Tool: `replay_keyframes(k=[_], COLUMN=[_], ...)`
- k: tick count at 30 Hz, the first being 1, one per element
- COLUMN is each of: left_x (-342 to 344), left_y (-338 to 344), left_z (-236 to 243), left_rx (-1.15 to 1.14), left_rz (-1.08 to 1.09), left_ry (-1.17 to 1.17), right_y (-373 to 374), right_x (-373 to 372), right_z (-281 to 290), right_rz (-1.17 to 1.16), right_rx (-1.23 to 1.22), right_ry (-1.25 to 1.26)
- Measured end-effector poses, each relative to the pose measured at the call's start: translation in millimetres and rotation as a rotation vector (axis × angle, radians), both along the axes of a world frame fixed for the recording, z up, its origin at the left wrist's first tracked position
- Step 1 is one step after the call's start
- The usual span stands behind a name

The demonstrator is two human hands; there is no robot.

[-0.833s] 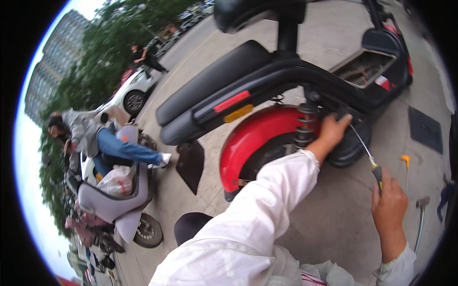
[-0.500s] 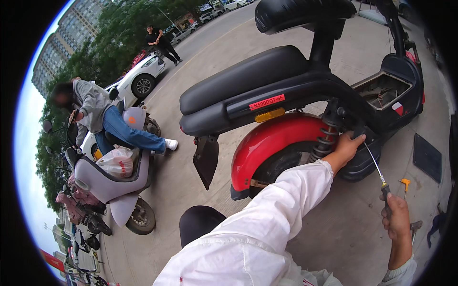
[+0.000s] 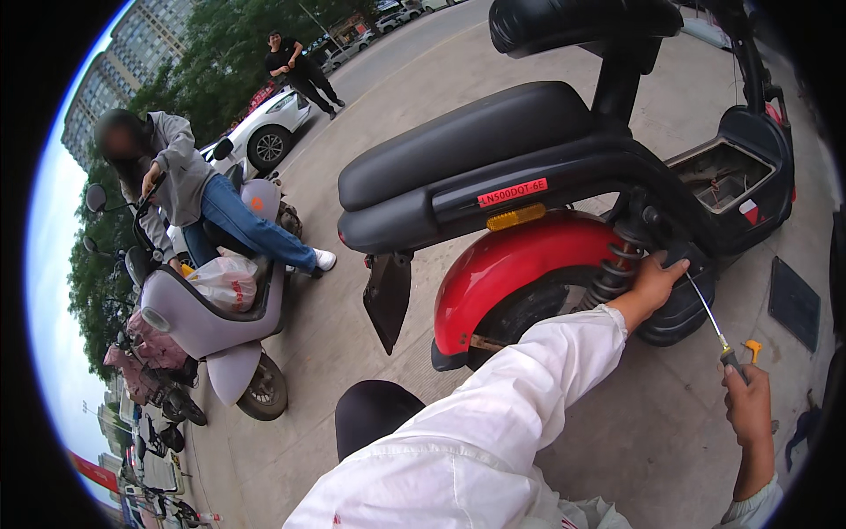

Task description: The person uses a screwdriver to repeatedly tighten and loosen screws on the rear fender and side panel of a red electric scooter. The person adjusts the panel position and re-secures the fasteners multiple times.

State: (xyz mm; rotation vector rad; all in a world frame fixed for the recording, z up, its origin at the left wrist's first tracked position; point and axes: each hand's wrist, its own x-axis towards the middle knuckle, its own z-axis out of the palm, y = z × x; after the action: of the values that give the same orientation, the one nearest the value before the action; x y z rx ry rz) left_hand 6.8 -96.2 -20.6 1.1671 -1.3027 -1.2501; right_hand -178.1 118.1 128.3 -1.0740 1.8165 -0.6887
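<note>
A black and red electric scooter point(image 3: 564, 203) stands on pavement, its footboard compartment point(image 3: 718, 176) open. The left hand point(image 3: 654, 282), in a white sleeve, presses against the frame beside the rear shock spring point(image 3: 617, 264), fingers curled; what it grips is unclear. Just right of it, the right hand point(image 3: 749, 401) clasps a long screwdriver point(image 3: 709, 322), tip at the frame. Work looks unfinished. A yellow-handled tool point(image 3: 752, 351) lies beyond.

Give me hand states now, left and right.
Left hand: open, fingers resting on the scooter by the rear shock.
Right hand: closed on the screwdriver.
</note>
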Motion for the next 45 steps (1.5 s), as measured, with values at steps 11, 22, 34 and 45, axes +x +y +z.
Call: replay_keyframes(k=[11,22,34,45], left_x=[-3,-10,15,33], left_y=[9,0,15,13], left_z=[22,7,44,41], left_rx=[0.037,-0.024,0.229,0.213], left_rz=[-0.102,-0.167,-0.226,-0.225], left_ry=[0.065,0.058,0.239,0.205], right_y=[24,35,26,26], right_x=[17,8,1,7], right_z=[-2,-10,-29,-46], right_rz=[0.173,0.164,-0.029,-0.002], right_rx=[-0.734,-0.71,-0.518,-0.559], right_ry=[0.896,0.999,0.97,0.93])
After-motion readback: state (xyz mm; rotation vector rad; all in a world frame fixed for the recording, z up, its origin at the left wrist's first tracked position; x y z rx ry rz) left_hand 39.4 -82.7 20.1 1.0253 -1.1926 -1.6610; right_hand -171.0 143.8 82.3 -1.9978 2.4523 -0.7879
